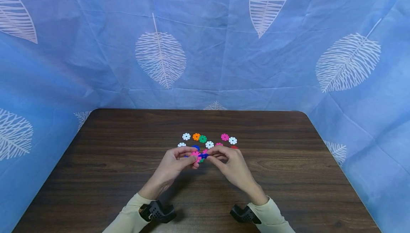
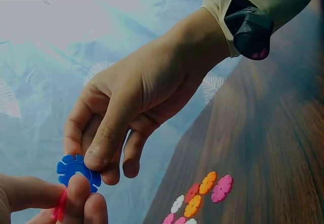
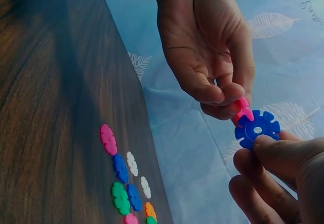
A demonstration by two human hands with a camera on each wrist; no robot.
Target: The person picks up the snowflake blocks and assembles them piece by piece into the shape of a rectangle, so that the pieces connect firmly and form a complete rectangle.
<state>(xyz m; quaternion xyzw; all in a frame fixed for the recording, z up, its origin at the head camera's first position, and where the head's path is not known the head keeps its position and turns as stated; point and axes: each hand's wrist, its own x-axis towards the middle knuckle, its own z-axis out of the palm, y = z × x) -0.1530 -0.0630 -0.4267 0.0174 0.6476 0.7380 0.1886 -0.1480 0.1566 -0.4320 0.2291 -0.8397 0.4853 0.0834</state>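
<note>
Pink disc [image 1: 195, 156] and blue disc [image 1: 203, 156] between both hands [image 1: 175, 163] [image 1: 234, 168], over brown table [image 1: 288, 147]

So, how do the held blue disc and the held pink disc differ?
The person's right grip pinches the blue disc, while the left grip pinches the pink disc. In both wrist views, the blue disc shows its face, while the pink disc is turned more edge-on. Both have notched rims, and they appear to touch.

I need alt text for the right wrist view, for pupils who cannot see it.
The left hand holds a pink disc touching a blue disc pinched by the right hand. Loose discs in several colours lie on a dark table, with blue cloth behind.
</note>
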